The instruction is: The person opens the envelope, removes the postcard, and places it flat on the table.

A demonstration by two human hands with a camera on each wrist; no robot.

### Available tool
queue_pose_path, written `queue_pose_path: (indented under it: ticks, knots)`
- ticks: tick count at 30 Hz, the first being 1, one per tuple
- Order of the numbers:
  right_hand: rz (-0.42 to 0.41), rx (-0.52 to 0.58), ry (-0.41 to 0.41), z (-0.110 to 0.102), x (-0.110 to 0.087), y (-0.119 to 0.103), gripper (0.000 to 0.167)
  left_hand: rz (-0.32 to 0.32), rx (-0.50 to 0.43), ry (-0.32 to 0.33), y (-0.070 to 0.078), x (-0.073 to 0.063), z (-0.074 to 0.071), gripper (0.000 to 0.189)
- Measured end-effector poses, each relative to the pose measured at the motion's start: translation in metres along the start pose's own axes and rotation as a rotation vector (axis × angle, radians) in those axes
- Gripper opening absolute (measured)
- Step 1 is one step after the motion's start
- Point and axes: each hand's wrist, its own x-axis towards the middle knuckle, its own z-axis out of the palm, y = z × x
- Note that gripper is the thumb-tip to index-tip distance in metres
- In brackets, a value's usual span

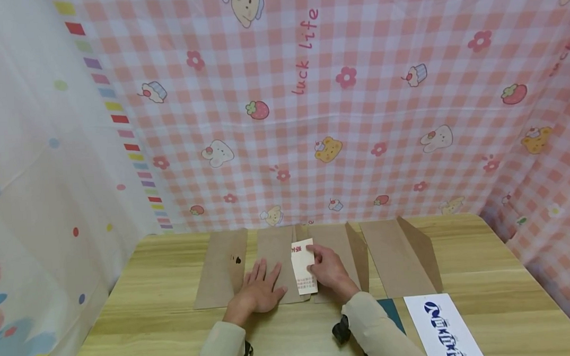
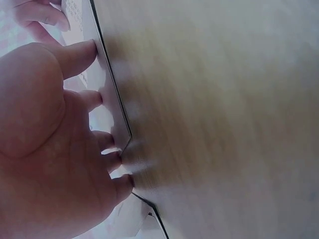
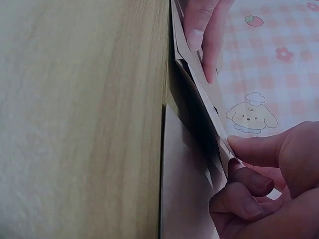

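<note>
Several brown paper envelopes lie in a row, and my left hand [image 1: 261, 293] rests with fingers spread on the second envelope [image 1: 273, 242] from the left. At that envelope's right edge is a cream paper slip [image 1: 302, 267] with red printed characters. My right hand [image 1: 329, 269] pinches the slip's right side between thumb and fingers. The right wrist view shows the thumb [image 3: 254, 149] and curled fingers at a raised brown paper edge [image 3: 212, 112]. In the left wrist view the left hand's fingertips [image 2: 92, 99] press on the paper.
Another brown envelope [image 1: 217, 276] lies left of the left hand. Two more, a third envelope [image 1: 328, 234] and a fourth envelope [image 1: 389, 258], have flaps standing out on the right. A white sheet with blue lettering [image 1: 417, 313] and a dark green item [image 1: 391, 314] lie near the right forearm.
</note>
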Motion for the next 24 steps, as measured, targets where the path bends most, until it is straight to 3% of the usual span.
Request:
queue_pose_path:
  ticks: [24]
  knots:
    - [-0.027, 0.009, -0.033, -0.0069, -0.0026, 0.0006, 0.053, 0.004, 0.0, 0.008, -0.0003, 0.0001, 0.0006, 0.065]
